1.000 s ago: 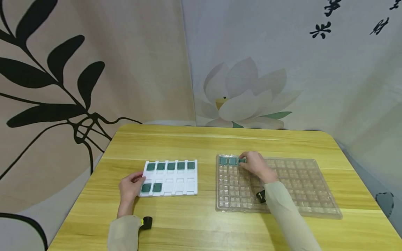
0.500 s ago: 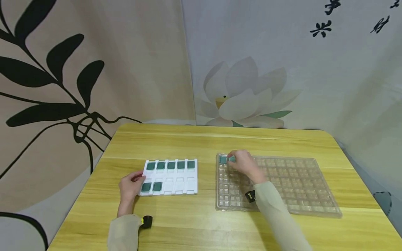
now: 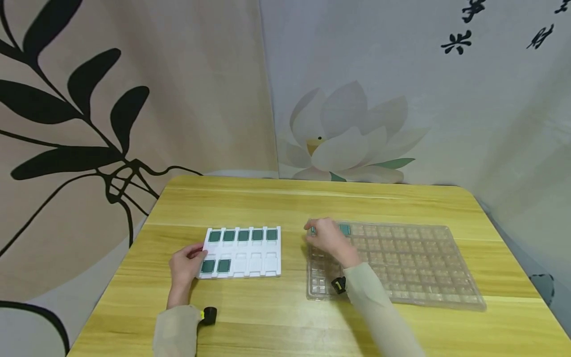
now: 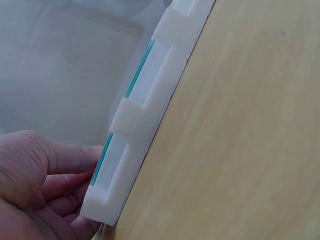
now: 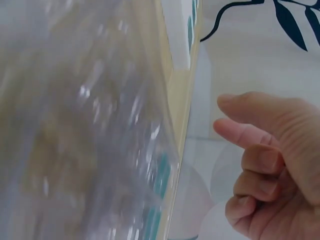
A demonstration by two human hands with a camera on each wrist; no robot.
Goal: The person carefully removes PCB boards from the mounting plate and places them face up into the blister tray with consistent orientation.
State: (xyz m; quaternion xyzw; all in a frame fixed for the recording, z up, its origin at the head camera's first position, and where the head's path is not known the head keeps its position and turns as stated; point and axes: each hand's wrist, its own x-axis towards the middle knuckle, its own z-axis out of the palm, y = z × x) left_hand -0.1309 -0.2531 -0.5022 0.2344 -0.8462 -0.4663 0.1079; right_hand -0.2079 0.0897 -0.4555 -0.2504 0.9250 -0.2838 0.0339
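My left hand point(image 3: 184, 267) grips the left edge of a white plastic tray point(image 3: 241, 272), thumb on top; the left wrist view shows the thumb at its rim beside a thin green square plate point(image 4: 101, 159). Several such dark green plates fill the tray's far row, and two sit at the left of its near row. My right hand point(image 3: 331, 240) is over the far left corner of a clear compartment tray point(image 3: 401, 263). A green plate point(image 3: 313, 230) shows by its fingertips, another point(image 3: 345, 229) to its right. In the right wrist view, thumb and index finger point(image 5: 245, 107) are apart, nothing between them.
Both trays lie on a yellow wood-grain table point(image 3: 285, 322), with a bare strip between them. Behind the table hangs a printed curtain point(image 3: 200, 99) with leaves and a lotus. Dark wrist cameras are on both arms, the left one point(image 3: 208, 316) just above the tabletop.
My right hand has moved left along the clear tray's far row, from the third compartment to the first, uncovering the plate in the third. The left hand and white tray have stayed in place.
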